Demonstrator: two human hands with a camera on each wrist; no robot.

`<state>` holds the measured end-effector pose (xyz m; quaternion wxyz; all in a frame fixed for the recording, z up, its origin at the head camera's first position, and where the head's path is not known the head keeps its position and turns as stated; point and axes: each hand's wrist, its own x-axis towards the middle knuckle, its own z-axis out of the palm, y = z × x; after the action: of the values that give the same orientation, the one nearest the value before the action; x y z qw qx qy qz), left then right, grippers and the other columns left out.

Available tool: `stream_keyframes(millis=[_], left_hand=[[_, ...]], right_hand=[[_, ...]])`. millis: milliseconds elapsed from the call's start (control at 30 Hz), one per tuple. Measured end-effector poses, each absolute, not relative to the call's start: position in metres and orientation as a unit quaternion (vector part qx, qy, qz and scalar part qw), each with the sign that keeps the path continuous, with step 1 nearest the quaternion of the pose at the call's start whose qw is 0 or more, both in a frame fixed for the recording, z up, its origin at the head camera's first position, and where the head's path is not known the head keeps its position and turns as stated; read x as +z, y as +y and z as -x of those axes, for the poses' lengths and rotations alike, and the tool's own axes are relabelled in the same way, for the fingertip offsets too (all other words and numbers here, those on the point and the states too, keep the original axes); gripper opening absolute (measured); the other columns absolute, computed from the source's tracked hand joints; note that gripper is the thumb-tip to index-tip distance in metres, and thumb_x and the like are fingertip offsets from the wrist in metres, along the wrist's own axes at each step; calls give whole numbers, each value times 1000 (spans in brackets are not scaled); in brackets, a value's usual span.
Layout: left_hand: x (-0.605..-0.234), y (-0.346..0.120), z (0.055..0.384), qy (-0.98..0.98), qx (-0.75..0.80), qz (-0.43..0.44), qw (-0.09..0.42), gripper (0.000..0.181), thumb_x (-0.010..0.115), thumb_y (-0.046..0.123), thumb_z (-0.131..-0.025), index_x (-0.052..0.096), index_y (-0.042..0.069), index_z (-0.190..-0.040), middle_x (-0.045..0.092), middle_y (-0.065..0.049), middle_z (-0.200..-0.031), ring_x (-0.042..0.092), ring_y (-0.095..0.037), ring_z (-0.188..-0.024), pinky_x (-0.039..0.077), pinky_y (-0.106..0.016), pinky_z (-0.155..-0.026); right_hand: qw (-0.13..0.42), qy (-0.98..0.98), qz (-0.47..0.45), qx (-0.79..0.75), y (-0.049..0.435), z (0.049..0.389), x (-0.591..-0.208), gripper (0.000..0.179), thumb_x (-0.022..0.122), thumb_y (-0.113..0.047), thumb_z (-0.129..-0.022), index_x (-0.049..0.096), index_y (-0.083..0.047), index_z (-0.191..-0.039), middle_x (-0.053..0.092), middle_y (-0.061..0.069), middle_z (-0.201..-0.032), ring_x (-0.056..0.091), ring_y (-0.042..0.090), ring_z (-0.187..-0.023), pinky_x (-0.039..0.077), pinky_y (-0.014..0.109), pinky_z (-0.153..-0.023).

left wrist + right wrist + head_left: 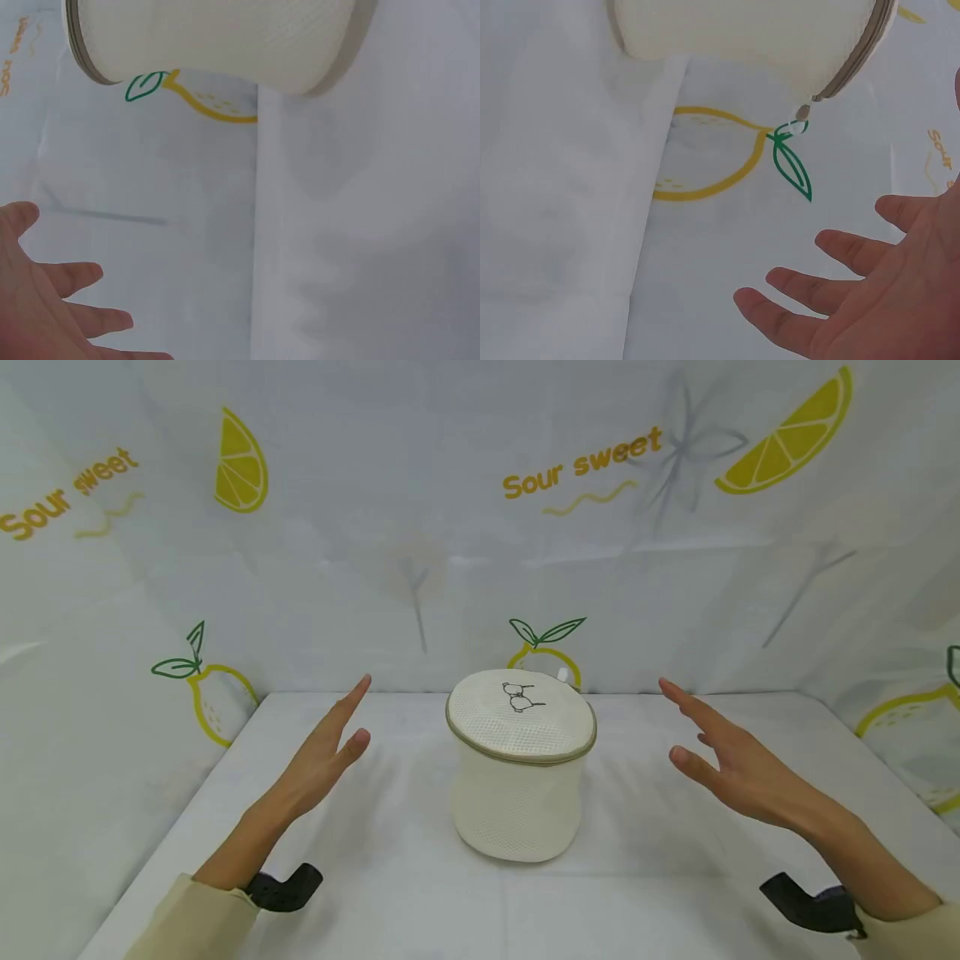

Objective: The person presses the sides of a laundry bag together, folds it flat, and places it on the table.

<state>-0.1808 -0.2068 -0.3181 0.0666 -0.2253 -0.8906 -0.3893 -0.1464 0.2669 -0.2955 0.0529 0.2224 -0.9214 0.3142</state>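
A cream mesh laundry bag [517, 802] stands upright on the white table, round like a drum. Its lid [487, 718] carries a small black line drawing of a bra and is edged by a beige-brown zipper [540, 760], which looks closed. To the left of the bag my left hand [326, 756] hovers with straight fingers, palm turned inward. My right hand [727, 756] mirrors it on the other side, fingers extended. Both hands are apart from the bag and hold nothing. In the right wrist view a zipper pull [802, 112] hangs off the rim.
The white table [375, 893] runs back to a white curtain [337, 568] printed with lemons and "Sour sweet" lettering. Its sides rise left and right of the table. A black wrist mount [285, 889] sits on the left wrist, another [813, 906] on the right.
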Motion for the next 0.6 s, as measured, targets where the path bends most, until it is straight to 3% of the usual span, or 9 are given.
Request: stream_keyframes(millis=[200,400,600], left_hand=[[-316,-199,182,-874,-422,234,53,58,36,46,-93,7,35,-142,6,14,-146,7,-15,-133,12,-56,-100],[-316,-190,182,-858,-453,239,44,58,35,46,-93,7,35,-142,7,13,-146,8,-16,-133,13,-57,-100],[-317,-181,182,-849,-475,231,30,59,38,47,-92,8,38,-142,18,7,-144,16,-17,-131,17,-55,-100]], right_hand=[[49,-913,-230,333,258,150,-298,64,47,-18,-93,9,-29,-144,15,-8,-145,27,21,-126,33,52,-90],[55,-911,-236,333,250,153,-305,62,44,-17,-94,8,-30,-144,21,-8,-143,32,21,-123,36,38,-91],[55,-900,-240,359,236,156,-309,58,41,-19,-96,11,-31,-143,30,-1,-139,39,26,-119,32,53,-88]])
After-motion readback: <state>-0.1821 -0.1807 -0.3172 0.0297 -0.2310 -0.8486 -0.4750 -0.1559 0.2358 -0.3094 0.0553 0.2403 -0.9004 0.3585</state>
